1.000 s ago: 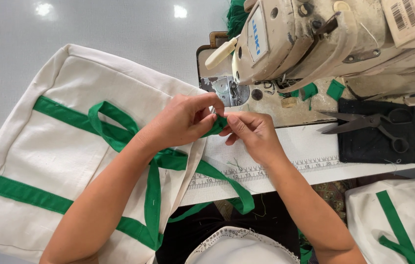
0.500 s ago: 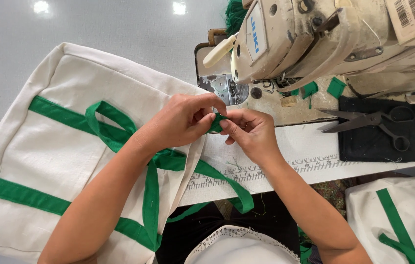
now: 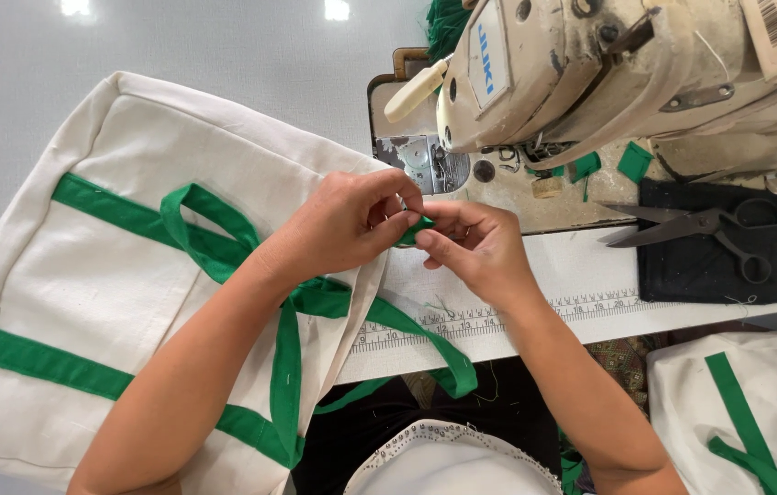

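Observation:
A cream canvas tote bag [image 3: 132, 302] with green straps lies on the table in front of me. My left hand [image 3: 343, 225] and my right hand [image 3: 476, 247] meet at the bag's right edge, both pinching a small green strap piece [image 3: 413, 231] between their fingertips. A long green handle loop [image 3: 388, 321] hangs off the table's front edge below my hands. Most of the pinched piece is hidden by my fingers.
A beige industrial sewing machine [image 3: 608, 73] stands just behind my hands, its needle plate [image 3: 425, 163] close by. Scissors [image 3: 695, 229] lie on a black cloth [image 3: 709, 266] to the right. Another cream and green bag [image 3: 746, 422] sits at the lower right. A ruler strip [image 3: 517, 316] runs along the table edge.
Both hands have stayed together at the bag's edge, with only small finger movements on the green piece. The bag has not shifted.

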